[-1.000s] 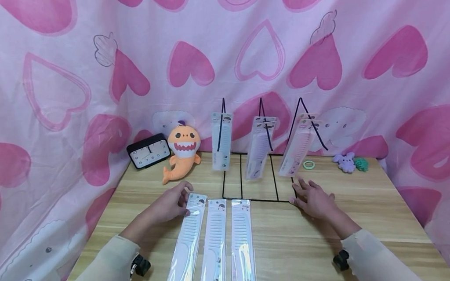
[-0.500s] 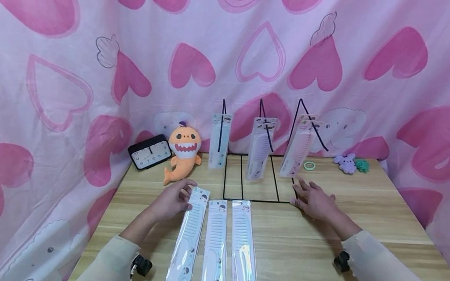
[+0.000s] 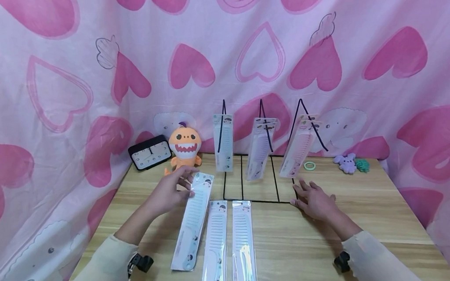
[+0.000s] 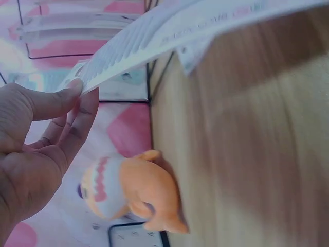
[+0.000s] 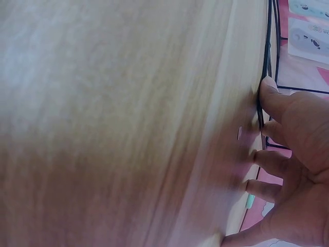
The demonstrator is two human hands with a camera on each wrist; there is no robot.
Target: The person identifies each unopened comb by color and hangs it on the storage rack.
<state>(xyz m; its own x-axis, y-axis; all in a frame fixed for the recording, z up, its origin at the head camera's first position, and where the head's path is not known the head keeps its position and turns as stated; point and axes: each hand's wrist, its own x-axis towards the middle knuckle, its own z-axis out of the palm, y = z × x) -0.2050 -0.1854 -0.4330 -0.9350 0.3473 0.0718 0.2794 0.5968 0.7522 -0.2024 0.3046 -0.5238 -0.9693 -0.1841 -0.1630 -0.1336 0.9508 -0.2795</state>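
Note:
My left hand (image 3: 181,184) pinches the top end of a packaged white comb (image 3: 193,218) between thumb and fingers. That end is raised off the wooden table (image 3: 374,217); its handle end stays low near the front. The left wrist view shows my left hand (image 4: 72,103) holding the package (image 4: 169,36) by its edge. Two more packaged combs (image 3: 214,247) (image 3: 242,245) lie flat beside it. My right hand (image 3: 308,195) rests flat, fingers spread, at the front right corner of a black wire rack (image 3: 253,200). In the right wrist view a fingertip (image 5: 268,92) touches the rack's wire (image 5: 267,51).
Three packaged combs (image 3: 224,142) (image 3: 261,148) (image 3: 298,148) hang on the rack's hooks. A black clock (image 3: 149,151) and an orange shark plush (image 3: 184,148) (image 4: 128,190) stand back left. A green ring (image 3: 309,165) and small purple (image 3: 344,163) and green (image 3: 361,164) toys lie back right. Pink heart cloth surrounds the table.
My left hand took hold of the leftmost comb's top end and lifted it up and away, toward the rack. The right hand has stayed in place.

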